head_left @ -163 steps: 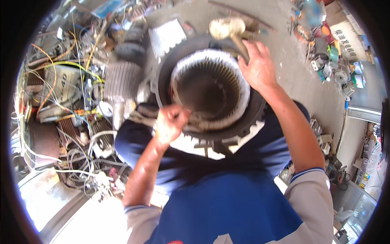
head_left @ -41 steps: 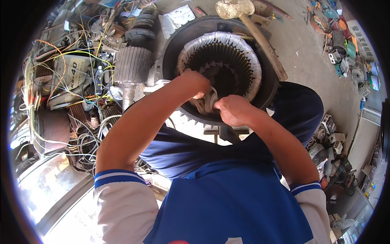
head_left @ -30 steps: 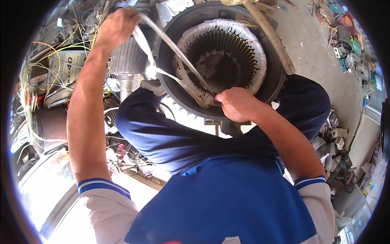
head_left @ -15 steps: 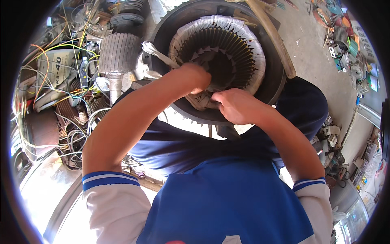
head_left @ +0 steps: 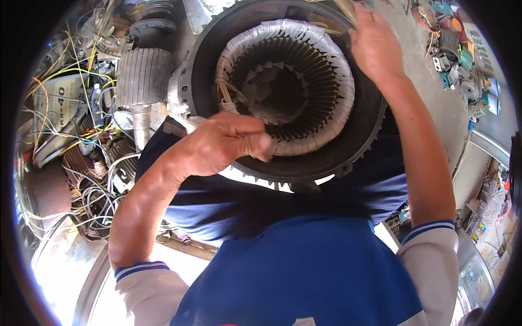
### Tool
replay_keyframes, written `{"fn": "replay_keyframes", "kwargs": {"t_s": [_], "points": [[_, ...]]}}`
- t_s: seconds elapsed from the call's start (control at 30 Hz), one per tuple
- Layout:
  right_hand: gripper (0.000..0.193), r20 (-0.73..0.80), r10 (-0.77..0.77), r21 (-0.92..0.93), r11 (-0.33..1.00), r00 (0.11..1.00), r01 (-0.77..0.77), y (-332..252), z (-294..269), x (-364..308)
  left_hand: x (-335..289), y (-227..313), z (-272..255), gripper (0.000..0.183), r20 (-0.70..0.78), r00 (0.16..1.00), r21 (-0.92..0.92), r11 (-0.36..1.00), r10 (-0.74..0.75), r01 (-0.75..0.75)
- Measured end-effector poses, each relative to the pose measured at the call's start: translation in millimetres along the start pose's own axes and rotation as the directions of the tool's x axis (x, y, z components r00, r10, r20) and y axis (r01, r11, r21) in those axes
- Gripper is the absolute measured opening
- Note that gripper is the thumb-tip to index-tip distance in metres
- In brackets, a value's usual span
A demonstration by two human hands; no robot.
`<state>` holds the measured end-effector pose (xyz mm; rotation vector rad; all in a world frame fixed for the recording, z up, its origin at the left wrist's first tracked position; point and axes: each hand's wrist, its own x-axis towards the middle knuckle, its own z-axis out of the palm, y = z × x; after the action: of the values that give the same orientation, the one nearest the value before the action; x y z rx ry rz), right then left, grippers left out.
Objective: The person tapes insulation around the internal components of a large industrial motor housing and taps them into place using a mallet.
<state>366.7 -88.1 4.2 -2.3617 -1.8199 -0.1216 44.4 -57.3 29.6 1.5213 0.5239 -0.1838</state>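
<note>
A motor stator [head_left: 348,155], a dark round iron housing, stands in front of me between my legs. Inside it sits a ring of windings [head_left: 340,65] wrapped in white tape, with pale insulation points showing in the bore. My left hand [head_left: 228,142] is at the ring's near-left edge, thumb and fingers pinched together; what they hold, if anything, is hidden. Several tied leads [head_left: 224,89] lie on the ring's left side. At the far right rim my right hand [head_left: 378,49] is closed around a wooden handle [head_left: 346,7], most of it covered by the hand.
A ridged rotor [head_left: 144,76] with its shaft stands left of the stator. Farther left lie tangled wires [head_left: 98,190] and a pale printed box [head_left: 57,103]. Motor parts [head_left: 448,46] and small electrical parts are scattered at far right.
My right hand has left the ring's near edge and moved up and right onto the wooden handle. My left hand has drawn back toward me from the bore. The loose white strip is out of sight.
</note>
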Motion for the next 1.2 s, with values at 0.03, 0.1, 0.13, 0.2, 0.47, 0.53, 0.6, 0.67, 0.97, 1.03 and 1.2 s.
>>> {"fn": "replay_keyframes", "kwargs": {"t_s": [0.03, 0.1, 0.13, 0.2, 0.47, 0.53, 0.6, 0.67, 0.97, 1.03, 1.2], "points": [[0.057, 0.035, 0.008, -0.029, 1.0, 0.999, -0.007, 4, -3, 0, -4, -10, -4, 0.04, -0.072, 0.992, 0.312, 0.947, 0.106, -0.079], [0.062, 0.1, -0.026, -0.047, 0.998, 0.995, 0.03, 9, -17, 1, -9, -32, 3, 0.039, -0.109, 0.879, 0.646, 0.705, 0.464, -0.293], [0.057, 0.063, -0.077, 0.108, 0.992, 0.995, 0.069, 13, -30, -8, -11, -35, 6, 0.037, -0.136, 0.844, 0.627, 0.704, 0.519, -0.332], [0.052, 0.23, 0.081, 0.434, 0.884, 0.97, -0.176, -6, -83, -33, -11, -41, 12, 0.039, -0.232, 0.804, 0.588, 0.738, 0.547, -0.332], [0.068, 0.855, -0.165, 0.36, 0.872, 0.492, -0.333, -72, -84, -107, -10, -44, 6, 0.041, -0.24, 0.748, 0.423, 0.76, 0.619, -0.493], [0.067, 0.974, -0.128, 0.215, 0.797, 0.189, -0.565, -94, -101, -40, -14, -51, 6, 0.041, -0.286, 0.737, 0.385, 0.778, 0.613, -0.497], [0.065, 0.821, -0.201, 0.455, 0.795, 0.535, -0.4, -93, -103, -41, -17, -50, 13, 0.041, -0.316, 0.74, 0.319, 0.801, 0.594, -0.506], [0.062, 0.614, -0.137, 0.464, 0.86, 0.778, -0.214, -94, -92, -50, -15, -47, 11, 0.04, -0.294, 0.75, 0.322, 0.8, 0.593, -0.507], [0.058, 0.95, -0.001, 0.242, 0.634, 0.312, -0.734, -70, -50, -62, -13, -48, 9, 0.041, -0.277, 0.758, 0.324, 0.8, 0.59, -0.504], [0.061, 0.975, -0.077, 0.195, 0.749, 0.209, -0.633, -81, -42, -72, -13, -49, 8, 0.041, -0.257, 0.761, 0.344, 0.793, 0.595, -0.503], [0.059, 0.982, -0.138, 0.191, 0.773, 0.132, -0.606, -70, -43, -51, -13, -50, 12, 0.044, -0.308, 0.706, 0.407, 0.759, 0.638, -0.508]]}}
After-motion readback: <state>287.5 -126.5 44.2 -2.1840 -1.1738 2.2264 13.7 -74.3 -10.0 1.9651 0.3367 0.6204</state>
